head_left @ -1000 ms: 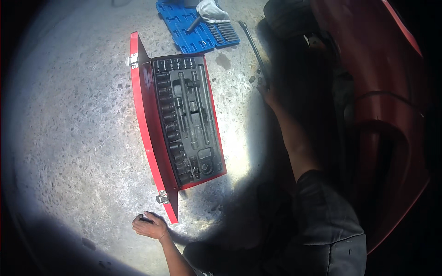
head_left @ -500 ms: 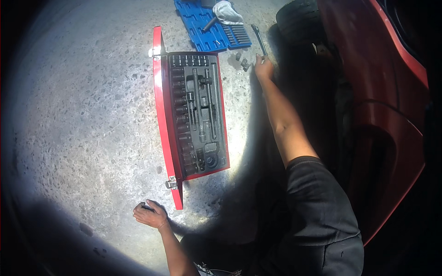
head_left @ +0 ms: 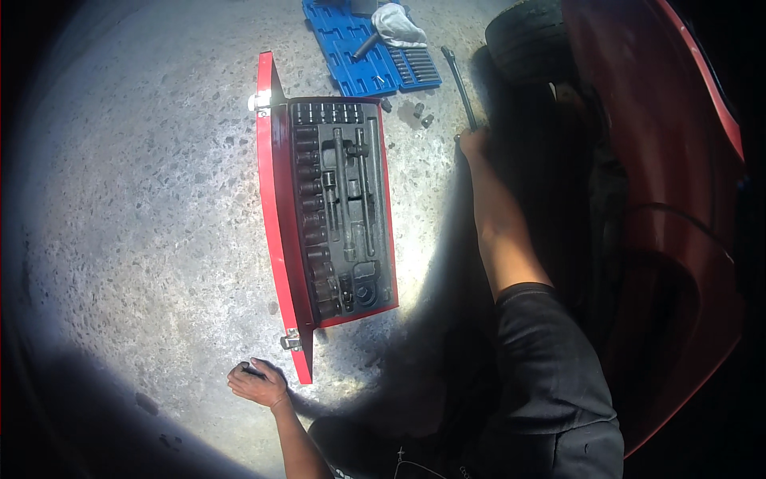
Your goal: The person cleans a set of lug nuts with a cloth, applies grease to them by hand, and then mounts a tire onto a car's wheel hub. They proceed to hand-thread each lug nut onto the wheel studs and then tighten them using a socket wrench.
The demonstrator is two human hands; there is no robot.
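Observation:
My right hand (head_left: 472, 142) is closed around the near end of a long, dark metal socket wrench handle (head_left: 460, 86), low over the floor beside the red car. The wrench's head points away from me. My left hand (head_left: 258, 385) rests near the floor with curled fingers; something dark shows between thumb and fingers, too small to make out. Between my hands lies an open red metal tool case (head_left: 275, 231). Black sockets (head_left: 310, 172) line its left side and top, and extension bars (head_left: 343, 195) lie in its dark moulded tray (head_left: 383, 263).
Beyond the red case sits an open blue case (head_left: 339, 56) with bits and a white cloth (head_left: 399, 28). Small dark pieces (head_left: 423, 117) lie on the concrete floor (head_left: 159, 199). A red car body (head_left: 662, 144) and tyre (head_left: 527, 40) stand close on the right.
My right hand is nearer to me, and more of the wrench handle shows beyond it. The left hand keeps its pose. The whole view has shifted slightly.

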